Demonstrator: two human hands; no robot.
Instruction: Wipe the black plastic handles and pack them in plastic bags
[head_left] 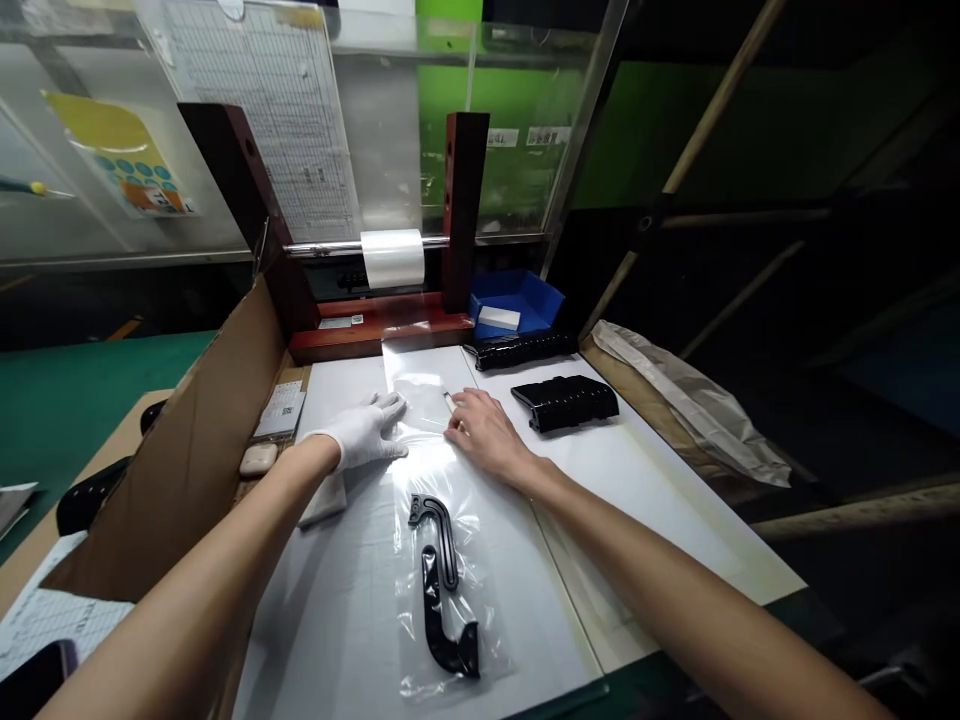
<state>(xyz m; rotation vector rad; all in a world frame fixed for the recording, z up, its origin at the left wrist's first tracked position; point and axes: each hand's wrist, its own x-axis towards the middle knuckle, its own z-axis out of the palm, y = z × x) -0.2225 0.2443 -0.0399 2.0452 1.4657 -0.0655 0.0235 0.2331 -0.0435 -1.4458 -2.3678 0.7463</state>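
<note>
A strip of clear plastic film runs from a roll on a red-brown stand down the white table. My left hand, in a white glove, lies flat and open on the film's left edge. My bare right hand rests on the film's right side with its fingers pinched on a small thin tool I cannot make out. Nearer to me, a black curved plastic part lies inside the clear film.
Two black ribbed parts lie to the right of my hands, with a blue bin behind them. A cardboard wall stands on the left. A crumpled plastic bag lies at the right edge. A phone sits at bottom left.
</note>
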